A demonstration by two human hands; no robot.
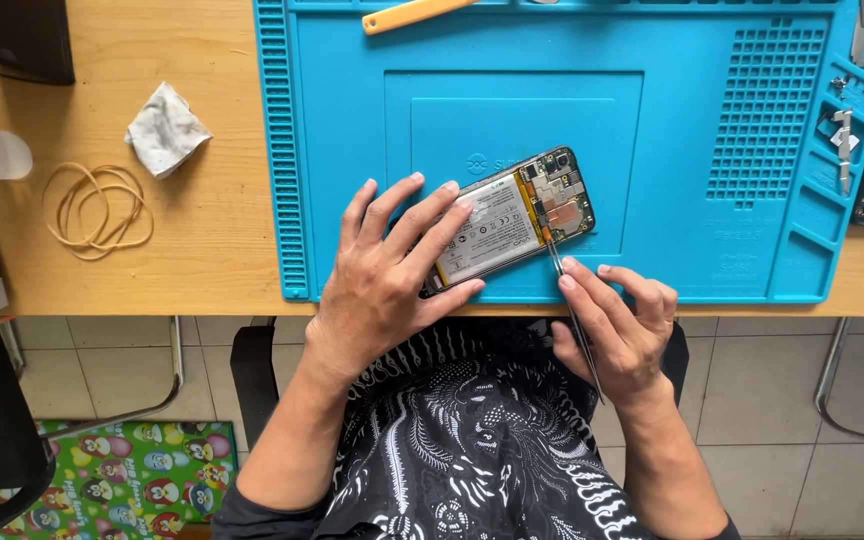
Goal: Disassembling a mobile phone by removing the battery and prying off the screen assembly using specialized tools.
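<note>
An opened phone [517, 215] lies back-side up on a blue work mat [732, 250], showing its silver battery and its circuit board. My left hand [392, 275] lies flat over the phone's lower end, fingers spread across the battery. My right hand [622, 325] grips thin metal tweezers [574, 318]. Their tip touches the phone's edge just below the circuit board.
The mat sits on a wooden table [202, 250]. An orange pry tool [412, 14] lies at the mat's top edge. Small metal parts [842, 135] rest in its right-hand trays. A crumpled cloth [166, 130] and rubber bands [97, 208] lie to the left.
</note>
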